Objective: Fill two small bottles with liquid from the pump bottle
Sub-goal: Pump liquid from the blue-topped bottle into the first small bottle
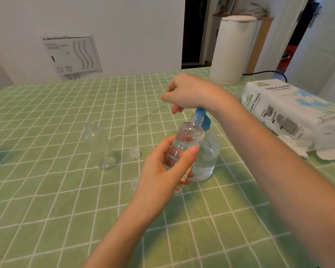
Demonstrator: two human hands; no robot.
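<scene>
Green checked tablecloth (46, 209) runs under everything. Nearest, your left hand (162, 167) grips the first small bottle (184, 144), tilted with its mouth at the pump bottle (207, 151) spout, filling under way. Your right hand (190, 91) presses the pump head, fingers loosely curled, gripping nothing. Beyond, the second small bottle (99, 146) stands empty, uncapped.

a left hand (162, 167) grips a small clear plastic bottle (186, 138), tilted, its mouth at the blue pump head (201, 117) of a large clear pump bottle (208, 151); the right hand (190, 91) rests on that pump head.
</scene>
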